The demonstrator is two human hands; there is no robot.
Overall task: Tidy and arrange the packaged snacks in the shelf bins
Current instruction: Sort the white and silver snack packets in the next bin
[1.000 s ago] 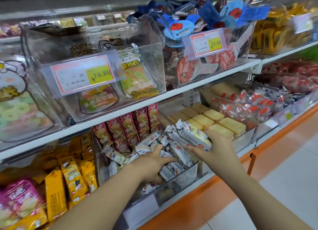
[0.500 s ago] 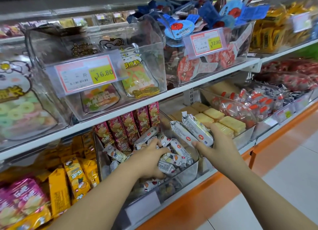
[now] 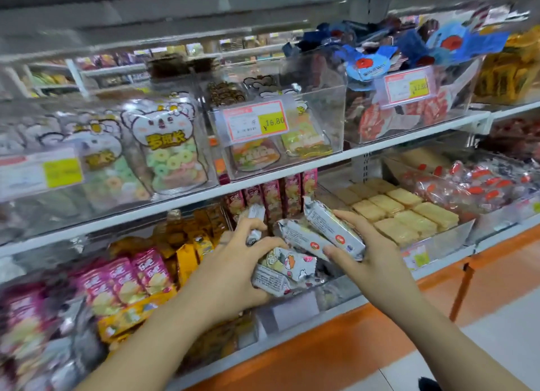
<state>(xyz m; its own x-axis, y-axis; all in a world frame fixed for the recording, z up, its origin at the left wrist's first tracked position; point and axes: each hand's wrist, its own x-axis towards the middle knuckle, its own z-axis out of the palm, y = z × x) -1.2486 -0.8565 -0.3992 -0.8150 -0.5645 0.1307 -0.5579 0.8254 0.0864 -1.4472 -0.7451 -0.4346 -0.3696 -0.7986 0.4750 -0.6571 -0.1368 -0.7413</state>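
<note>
Both hands are in the clear bin (image 3: 336, 291) on the lower shelf. The right hand (image 3: 377, 256) clamps 2 silver-white packets (image 3: 327, 229) side by side, thumb on the near edge by the red logo dots, fingers curled over the far edge. The pair is tilted and sits just above the pile. The left hand (image 3: 230, 265) curls its fingers round an upright packet (image 3: 256, 215) at the bin's left side, and its thumb lies across the cartoon-printed packets (image 3: 280, 269) heaped at the front of the bin.

Behind the pile, a row of red packs (image 3: 277, 196) stands upright against the back. Just to the right, the next bin holds yellow wafer packs (image 3: 406, 215) laid flat in neat rows. Over on the left, pink bags (image 3: 125, 276) and yellow bags (image 3: 187, 259) crowd together.

On the shelf above, a price tag (image 3: 255, 121) reading 16.80 hangs on a clear box. Ring-sweet bags (image 3: 172, 153) stand beside it, and blue packets (image 3: 415, 48) are heaped further right.
</note>
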